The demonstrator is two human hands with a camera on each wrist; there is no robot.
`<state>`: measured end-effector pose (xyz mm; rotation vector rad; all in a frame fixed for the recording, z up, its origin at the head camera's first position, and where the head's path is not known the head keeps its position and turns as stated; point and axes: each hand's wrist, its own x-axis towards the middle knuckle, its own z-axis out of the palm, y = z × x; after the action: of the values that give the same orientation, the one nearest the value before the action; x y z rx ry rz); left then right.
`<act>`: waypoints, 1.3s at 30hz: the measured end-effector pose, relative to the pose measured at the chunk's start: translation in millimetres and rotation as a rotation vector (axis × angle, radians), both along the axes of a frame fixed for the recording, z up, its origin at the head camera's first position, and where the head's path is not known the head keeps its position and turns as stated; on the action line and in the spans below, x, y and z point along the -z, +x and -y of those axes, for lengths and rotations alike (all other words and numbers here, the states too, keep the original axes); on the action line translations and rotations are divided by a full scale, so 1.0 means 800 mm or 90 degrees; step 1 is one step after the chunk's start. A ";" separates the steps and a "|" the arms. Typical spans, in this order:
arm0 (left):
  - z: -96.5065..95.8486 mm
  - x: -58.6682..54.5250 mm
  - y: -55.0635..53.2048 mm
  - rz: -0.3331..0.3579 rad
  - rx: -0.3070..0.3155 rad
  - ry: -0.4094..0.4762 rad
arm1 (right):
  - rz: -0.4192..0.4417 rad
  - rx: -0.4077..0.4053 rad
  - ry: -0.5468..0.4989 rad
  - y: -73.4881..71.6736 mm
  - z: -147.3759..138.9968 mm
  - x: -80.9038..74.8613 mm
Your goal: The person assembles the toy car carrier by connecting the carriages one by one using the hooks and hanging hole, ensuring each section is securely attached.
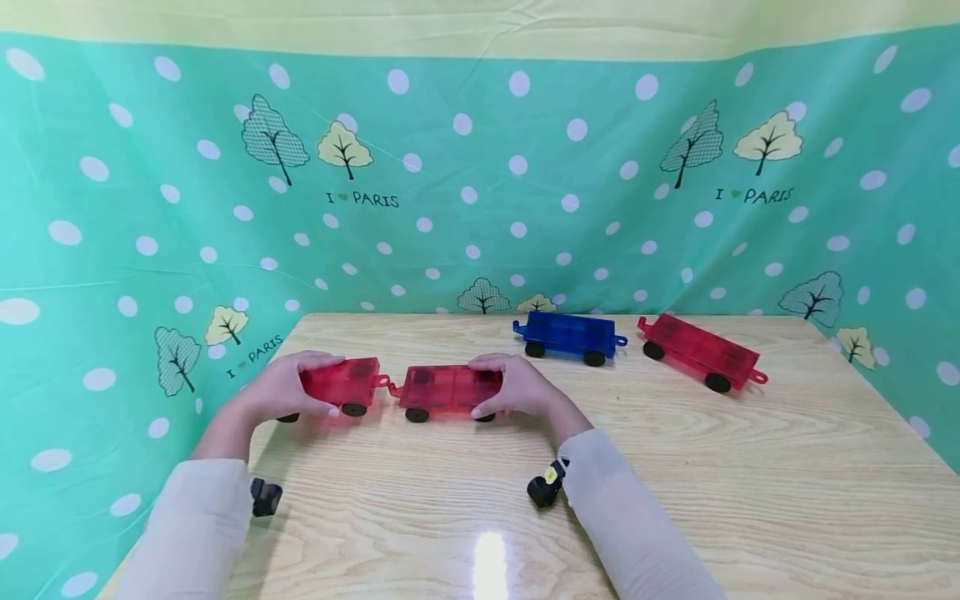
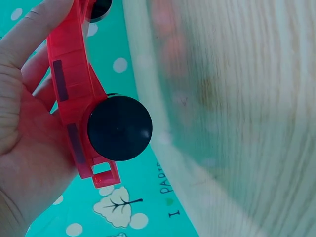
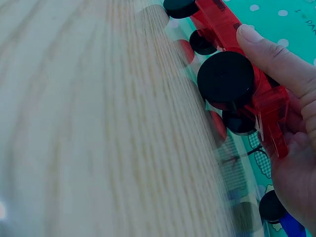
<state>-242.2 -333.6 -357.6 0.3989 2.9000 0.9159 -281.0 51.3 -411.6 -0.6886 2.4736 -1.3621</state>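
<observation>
My left hand (image 1: 281, 387) holds a translucent red toy wagon (image 1: 341, 382) by its left end, thumb at the near side and fingers over the far side. In the left wrist view its black wheel (image 2: 120, 128) and hook stick out beyond the palm. A second red wagon (image 1: 446, 387) is gripped at its right end by my right hand (image 1: 521, 387); the thumb (image 3: 269, 54) presses its side in the right wrist view. Between the wagons, the left one's ring (image 1: 382, 381) is right by the right one's hook (image 1: 396, 391).
Behind and to the right, a blue wagon (image 1: 570, 333) stands on the wooden table (image 1: 675, 467). Further right is another red wagon (image 1: 701, 352), set at an angle. A teal polka-dot cloth (image 1: 517, 192) hangs along the back and sides.
</observation>
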 end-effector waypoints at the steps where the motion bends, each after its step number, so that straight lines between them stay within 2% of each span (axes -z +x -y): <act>1: -0.001 0.000 -0.001 0.004 -0.001 -0.003 | -0.001 0.000 0.002 0.000 0.000 0.000; 14: -0.010 0.001 -0.010 0.052 0.016 -0.016 | 0.038 -0.011 -0.005 0.001 -0.001 -0.003; 24: -0.008 0.006 -0.018 0.049 0.027 -0.028 | 0.003 -0.011 0.019 0.000 -0.001 -0.001; 26: -0.008 0.009 -0.018 0.059 0.024 -0.026 | -0.005 -0.014 0.025 -0.001 0.000 -0.001; 32: -0.007 0.015 -0.017 0.091 0.008 -0.004 | 0.021 -0.033 0.005 0.002 -0.003 0.000; 39: -0.009 0.017 -0.016 0.096 0.003 0.009 | -0.008 -0.045 0.015 0.003 -0.015 0.000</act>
<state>-255.2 -326.2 -371.2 0.3216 2.7570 0.9241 -278.5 63.5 -411.6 -0.7734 2.4458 -1.3056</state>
